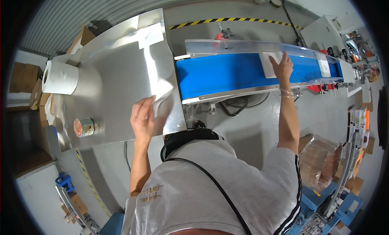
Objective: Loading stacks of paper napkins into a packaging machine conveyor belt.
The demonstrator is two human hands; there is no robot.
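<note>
White flat sheet (270,65) under right hand (282,67) on blue belt (219,75)

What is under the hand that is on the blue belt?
Under the right hand lies a flat white packet, resting on the blue belt. The fingers press on its right part, so that part of the packet is hidden. Whether anything lies beneath the packet cannot be seen.

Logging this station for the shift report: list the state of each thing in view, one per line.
left hand: flat on a white sheet on the steel table
right hand: pressing a white sheet on the blue conveyor belt
paper roll: lying on its side
tape roll: on its side, untouched
</note>
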